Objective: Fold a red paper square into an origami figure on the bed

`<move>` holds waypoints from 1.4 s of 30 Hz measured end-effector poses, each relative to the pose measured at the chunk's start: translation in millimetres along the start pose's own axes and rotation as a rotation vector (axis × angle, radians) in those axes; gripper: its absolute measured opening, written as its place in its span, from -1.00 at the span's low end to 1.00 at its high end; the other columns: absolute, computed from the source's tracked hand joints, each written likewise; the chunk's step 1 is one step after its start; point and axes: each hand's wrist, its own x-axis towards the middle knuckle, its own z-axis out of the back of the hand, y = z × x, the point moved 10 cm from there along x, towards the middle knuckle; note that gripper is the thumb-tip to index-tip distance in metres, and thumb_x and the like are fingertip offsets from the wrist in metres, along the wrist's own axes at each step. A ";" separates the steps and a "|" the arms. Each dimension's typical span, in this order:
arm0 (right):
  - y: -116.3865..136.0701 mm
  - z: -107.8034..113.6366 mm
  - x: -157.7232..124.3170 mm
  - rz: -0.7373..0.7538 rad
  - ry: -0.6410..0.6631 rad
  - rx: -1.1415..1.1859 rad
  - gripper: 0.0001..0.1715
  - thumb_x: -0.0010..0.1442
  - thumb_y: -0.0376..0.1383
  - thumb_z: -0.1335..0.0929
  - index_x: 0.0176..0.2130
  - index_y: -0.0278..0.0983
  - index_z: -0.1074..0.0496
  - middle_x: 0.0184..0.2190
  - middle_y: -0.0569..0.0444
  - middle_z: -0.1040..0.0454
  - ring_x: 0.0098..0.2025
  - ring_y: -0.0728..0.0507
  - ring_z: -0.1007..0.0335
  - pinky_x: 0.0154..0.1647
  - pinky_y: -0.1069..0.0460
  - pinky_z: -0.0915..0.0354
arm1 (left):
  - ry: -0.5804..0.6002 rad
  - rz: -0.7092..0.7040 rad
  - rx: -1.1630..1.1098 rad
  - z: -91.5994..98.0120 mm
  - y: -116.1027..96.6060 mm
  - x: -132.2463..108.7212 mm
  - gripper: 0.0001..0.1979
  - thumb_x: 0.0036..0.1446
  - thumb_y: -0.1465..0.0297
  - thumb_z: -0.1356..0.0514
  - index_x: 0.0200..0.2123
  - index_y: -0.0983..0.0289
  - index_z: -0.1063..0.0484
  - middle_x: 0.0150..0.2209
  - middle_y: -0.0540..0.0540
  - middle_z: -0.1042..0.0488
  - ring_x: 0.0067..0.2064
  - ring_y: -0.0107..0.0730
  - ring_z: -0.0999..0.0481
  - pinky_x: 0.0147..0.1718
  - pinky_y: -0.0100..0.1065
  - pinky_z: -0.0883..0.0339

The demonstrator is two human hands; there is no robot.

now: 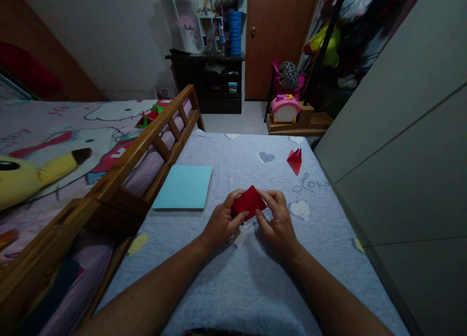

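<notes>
A small red folded paper [251,202], diamond-shaped from here, is held up between both hands over the pale blue cloth [233,277]. My left hand [223,220] pinches its left side, thumb across the lower front and fingers behind. On the right edge, my right hand [278,222] grips it between thumb and index finger. Farther off to the right lies a second red paper piece [295,161], folded with pointed tips. Left of my hands rests a stack of light blue square paper [184,187].
A wooden bed rail [146,146] borders the cloth on the left, with a yellow plush toy [40,175] beyond it. A pale cabinet [408,156] stands along the right side. At the back are a dark shelf unit [207,83] and a brown door [280,44].
</notes>
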 end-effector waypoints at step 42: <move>-32.7 7.3 -3.2 -0.301 -0.154 0.236 -0.83 0.21 -0.27 -0.38 -0.16 -0.24 -0.47 -0.28 0.03 -0.54 -0.30 -0.11 -0.46 -0.28 -0.01 -0.39 | -0.100 -0.095 0.115 19.3 3.3 3.6 -0.76 0.23 0.35 -0.19 -0.03 0.23 -0.38 -0.26 0.03 -0.51 -0.30 -0.39 -0.49 -0.28 -0.42 -0.33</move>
